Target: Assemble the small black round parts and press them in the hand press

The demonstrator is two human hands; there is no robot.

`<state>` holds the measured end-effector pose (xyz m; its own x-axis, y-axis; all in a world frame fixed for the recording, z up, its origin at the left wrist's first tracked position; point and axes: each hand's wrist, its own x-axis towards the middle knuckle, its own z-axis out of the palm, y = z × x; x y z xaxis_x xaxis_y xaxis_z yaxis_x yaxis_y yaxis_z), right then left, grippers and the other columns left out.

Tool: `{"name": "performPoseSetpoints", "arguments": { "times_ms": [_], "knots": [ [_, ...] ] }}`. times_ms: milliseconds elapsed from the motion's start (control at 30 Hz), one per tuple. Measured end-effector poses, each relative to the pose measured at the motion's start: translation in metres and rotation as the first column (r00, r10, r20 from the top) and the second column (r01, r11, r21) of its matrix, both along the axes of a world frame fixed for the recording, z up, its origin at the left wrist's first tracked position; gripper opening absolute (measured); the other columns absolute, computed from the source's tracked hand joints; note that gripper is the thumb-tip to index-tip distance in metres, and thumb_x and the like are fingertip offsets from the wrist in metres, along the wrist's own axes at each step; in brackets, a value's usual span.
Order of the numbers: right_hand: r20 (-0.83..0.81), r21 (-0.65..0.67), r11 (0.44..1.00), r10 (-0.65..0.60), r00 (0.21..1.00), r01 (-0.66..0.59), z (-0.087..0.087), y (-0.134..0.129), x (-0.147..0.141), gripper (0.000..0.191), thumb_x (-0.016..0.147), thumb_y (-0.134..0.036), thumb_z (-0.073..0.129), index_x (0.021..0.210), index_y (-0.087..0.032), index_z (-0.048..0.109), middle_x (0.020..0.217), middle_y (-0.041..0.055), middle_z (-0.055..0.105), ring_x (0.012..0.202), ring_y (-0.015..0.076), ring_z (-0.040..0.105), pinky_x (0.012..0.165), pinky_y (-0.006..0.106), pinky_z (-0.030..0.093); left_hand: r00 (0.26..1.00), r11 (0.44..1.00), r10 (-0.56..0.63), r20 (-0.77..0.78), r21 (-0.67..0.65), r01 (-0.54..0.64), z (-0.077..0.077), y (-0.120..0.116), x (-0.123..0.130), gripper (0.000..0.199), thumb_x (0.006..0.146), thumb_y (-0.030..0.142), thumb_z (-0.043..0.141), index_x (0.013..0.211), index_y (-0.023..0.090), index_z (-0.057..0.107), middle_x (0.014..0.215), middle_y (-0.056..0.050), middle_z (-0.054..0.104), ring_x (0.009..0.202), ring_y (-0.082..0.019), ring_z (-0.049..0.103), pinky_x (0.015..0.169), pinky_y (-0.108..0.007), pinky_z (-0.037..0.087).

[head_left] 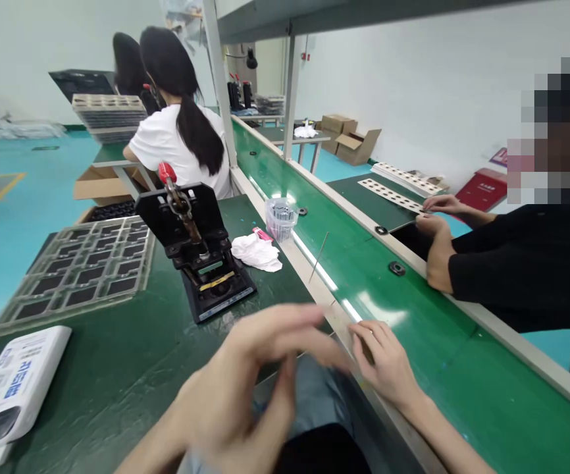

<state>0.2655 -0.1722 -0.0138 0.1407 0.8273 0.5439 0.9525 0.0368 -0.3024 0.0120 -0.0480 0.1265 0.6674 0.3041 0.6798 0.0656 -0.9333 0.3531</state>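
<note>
The right hand (384,362) was over the metal rail (337,303) of the green conveyor belt (428,336), its fingers (364,342) curled inward around what might be a small dark piece (368,349), too blurred to be sure. The left hand (230,388) was also blurred, spread open with nothing visible in it, just beyond the rail's near end and close to a black hand press (189,217). Past the press stood a clear cup of small parts (281,218) beside a white cloth (256,253). A quick swing of the left hand could knock the press or cup, spilling parts; a loose grip could drop the dark piece onto the belt.
</note>
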Motion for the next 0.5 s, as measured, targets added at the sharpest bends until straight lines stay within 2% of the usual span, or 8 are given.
{"name": "performPoseSetpoints", "arguments": {
  "times_ms": [33,67,167,233,300,400,500],
  "knots": [
    [-0.032,-0.006,1.000,-0.005,0.999,0.005,-0.001,0.002,0.002,0.024,0.099,-0.021,0.048,0.114,-0.022,0.066,0.101,0.0111,0.070,0.094,0.0284,0.070,0.081,0.046,0.061,0.996,0.986,-0.093,0.017,-0.140,0.094,-0.005,0.015,0.002,0.067,0.090,0.004,0.038,0.152,0.022,0.020,0.091,-0.003,0.074,0.078,-0.018,0.072,0.074,-0.034,0.063],
    [-0.064,-0.019,1.000,-0.014,0.998,0.013,-0.002,0.004,0.004,0.022,0.099,-0.021,0.049,0.115,-0.021,0.064,0.102,0.0110,0.069,0.096,0.0273,0.069,0.083,0.045,0.061,0.991,0.966,-0.131,-0.009,-0.227,0.126,-0.013,0.031,0.005,0.063,0.090,0.004,0.039,0.148,0.021,0.025,0.099,-0.005,0.074,0.079,-0.016,0.072,0.074,-0.032,0.062],
    [-0.132,-0.071,0.997,-0.027,0.991,0.017,-0.004,0.006,0.007,0.019,0.101,-0.023,0.049,0.116,-0.022,0.060,0.105,0.0100,0.068,0.099,0.0262,0.067,0.084,0.042,0.059,0.980,0.964,-0.107,-0.167,-0.258,0.061,-0.049,0.078,0.012,0.060,0.087,0.006,0.039,0.144,0.019,0.027,0.095,-0.002,0.072,0.069,-0.014,0.066,0.064,-0.027,0.054],
    [-0.165,-0.094,0.996,-0.025,0.986,0.009,-0.007,0.005,0.009,0.019,0.101,-0.024,0.048,0.117,-0.023,0.059,0.106,0.0094,0.068,0.099,0.0257,0.068,0.083,0.041,0.059,0.964,0.969,-0.091,-0.250,-0.247,0.028,-0.074,0.099,0.017,0.057,0.086,0.006,0.039,0.141,0.018,0.031,0.090,0.000,0.071,0.068,-0.014,0.066,0.063,-0.026,0.050],
    [-0.175,-0.097,0.995,-0.022,0.984,0.005,-0.009,0.004,0.009,0.020,0.101,-0.025,0.048,0.118,-0.024,0.058,0.107,0.0091,0.068,0.099,0.0256,0.069,0.083,0.040,0.059,0.953,0.967,-0.082,-0.290,-0.253,0.006,-0.093,0.108,0.022,0.058,0.084,0.005,0.039,0.140,0.018,0.032,0.087,0.002,0.071,0.065,-0.014,0.065,0.062,-0.025,0.047],
    [-0.159,-0.091,0.996,-0.024,0.987,0.009,-0.011,0.002,0.007,0.021,0.102,-0.025,0.048,0.120,-0.025,0.058,0.107,0.0094,0.068,0.098,0.0259,0.070,0.081,0.040,0.060,0.937,0.968,-0.109,-0.332,-0.248,0.025,-0.112,0.104,0.029,0.056,0.082,0.004,0.040,0.136,0.018,0.035,0.084,0.002,0.069,0.067,-0.015,0.065,0.063,-0.025,0.046],
    [-0.138,-0.088,0.996,-0.027,0.990,0.015,-0.009,-0.001,0.007,0.022,0.101,-0.025,0.048,0.121,-0.026,0.058,0.107,0.0105,0.069,0.096,0.0268,0.071,0.080,0.042,0.061,0.908,0.994,-0.110,-0.404,-0.068,0.090,-0.124,0.093,0.031,0.041,0.086,0.004,0.042,0.124,0.017,0.047,0.088,-0.002,0.068,0.079,-0.019,0.066,0.072,-0.029,0.049]
  ]
}}
